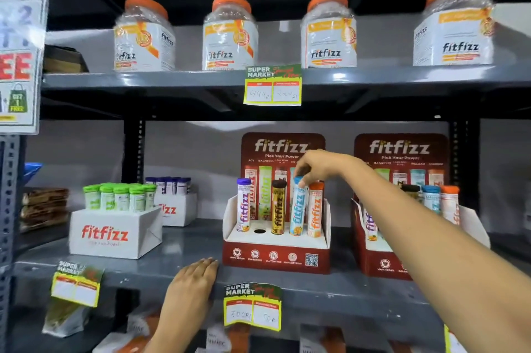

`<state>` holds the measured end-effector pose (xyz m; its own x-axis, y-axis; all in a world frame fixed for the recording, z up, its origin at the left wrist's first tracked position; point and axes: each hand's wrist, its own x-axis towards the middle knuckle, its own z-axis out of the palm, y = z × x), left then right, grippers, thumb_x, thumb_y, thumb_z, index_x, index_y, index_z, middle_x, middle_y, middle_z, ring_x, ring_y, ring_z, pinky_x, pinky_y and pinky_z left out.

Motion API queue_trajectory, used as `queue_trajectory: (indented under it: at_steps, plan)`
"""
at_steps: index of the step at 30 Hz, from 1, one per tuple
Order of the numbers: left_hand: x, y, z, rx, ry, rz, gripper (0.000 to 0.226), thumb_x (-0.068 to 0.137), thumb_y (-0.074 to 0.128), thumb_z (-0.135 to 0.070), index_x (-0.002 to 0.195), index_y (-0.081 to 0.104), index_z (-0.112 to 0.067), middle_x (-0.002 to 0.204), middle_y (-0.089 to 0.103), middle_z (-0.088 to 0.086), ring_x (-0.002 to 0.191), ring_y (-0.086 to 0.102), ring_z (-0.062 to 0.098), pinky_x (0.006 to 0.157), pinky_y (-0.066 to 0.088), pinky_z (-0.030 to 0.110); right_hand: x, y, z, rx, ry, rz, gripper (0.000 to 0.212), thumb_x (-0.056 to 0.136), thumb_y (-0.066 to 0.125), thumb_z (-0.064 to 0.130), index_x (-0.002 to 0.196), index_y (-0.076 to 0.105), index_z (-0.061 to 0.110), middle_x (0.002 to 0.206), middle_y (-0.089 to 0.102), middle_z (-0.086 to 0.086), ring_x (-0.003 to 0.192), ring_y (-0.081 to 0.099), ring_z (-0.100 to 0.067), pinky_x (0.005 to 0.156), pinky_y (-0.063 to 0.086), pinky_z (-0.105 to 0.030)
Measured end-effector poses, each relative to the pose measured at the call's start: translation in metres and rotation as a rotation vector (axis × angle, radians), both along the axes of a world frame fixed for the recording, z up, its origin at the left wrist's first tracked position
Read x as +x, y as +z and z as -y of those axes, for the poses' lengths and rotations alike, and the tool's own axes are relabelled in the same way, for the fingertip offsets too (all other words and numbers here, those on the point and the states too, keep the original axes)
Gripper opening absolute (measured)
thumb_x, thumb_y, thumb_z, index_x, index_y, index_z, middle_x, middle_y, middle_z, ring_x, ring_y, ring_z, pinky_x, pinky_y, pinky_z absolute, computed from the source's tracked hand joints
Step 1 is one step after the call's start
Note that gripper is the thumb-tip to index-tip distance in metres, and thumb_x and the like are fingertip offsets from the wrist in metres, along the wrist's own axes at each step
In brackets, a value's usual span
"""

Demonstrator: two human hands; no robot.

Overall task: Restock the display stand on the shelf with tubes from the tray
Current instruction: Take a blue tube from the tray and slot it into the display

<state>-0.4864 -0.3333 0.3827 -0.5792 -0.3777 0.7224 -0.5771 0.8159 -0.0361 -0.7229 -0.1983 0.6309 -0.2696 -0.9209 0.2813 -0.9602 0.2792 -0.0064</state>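
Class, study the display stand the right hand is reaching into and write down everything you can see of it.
The display stand is a dark red cardboard box with a tall backboard reading "fitfizz" and a white tray with a row of holes. It sits upright on the grey shelf. Four tubes stand in it: purple-capped, black and gold, blue and orange. One hole, second from the left, is empty. The right hand grips the blue tube's cap. The front shows round icons and a QR code.

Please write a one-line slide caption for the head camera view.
Right hand grips blue tube in display stand; one hole empty.
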Motion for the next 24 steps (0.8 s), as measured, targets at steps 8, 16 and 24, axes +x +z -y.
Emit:
queue_trajectory:
  at_steps: [8, 16, 24]
  plan:
    - [0.000, -0.002, 0.004, -0.003, -0.013, -0.003, 0.064, 0.023, 0.091, -0.002, 0.085, 0.075, -0.004, 0.083, 0.076, 0.012, 0.071, 0.073, 0.024, 0.061, 0.060, 0.037, -0.002, -0.008, 0.011, 0.027, -0.023, 0.015, 0.040, 0.084, 0.070, 0.021, 0.122, 0.063, 0.010, 0.124, 0.066, -0.007, 0.111, 0.061, -0.022, 0.094, 0.050, -0.033]
    - [0.027, 0.006, -0.014, -0.104, -0.023, 0.128, 0.084, 0.045, 0.088, -0.019, 0.123, 0.060, -0.005, 0.124, 0.064, 0.009, 0.112, 0.061, 0.024, 0.098, 0.046, 0.040, 0.044, -0.003, -0.009, -0.121, -0.032, -0.203, 0.051, 0.081, 0.071, 0.025, 0.131, 0.056, 0.023, 0.134, 0.060, -0.001, 0.123, 0.054, -0.023, 0.103, 0.043, -0.041]
    - [0.216, -0.114, -0.063, 0.025, 0.099, 0.367, 0.084, 0.062, 0.075, -0.038, 0.137, 0.047, -0.013, 0.142, 0.047, 0.003, 0.127, 0.046, 0.018, 0.104, 0.029, 0.033, 0.217, -0.128, 0.010, -0.092, 0.691, 0.060, 0.039, 0.081, 0.071, 0.029, 0.119, 0.063, 0.029, 0.116, 0.070, 0.009, 0.109, 0.062, -0.009, 0.092, 0.045, -0.023]
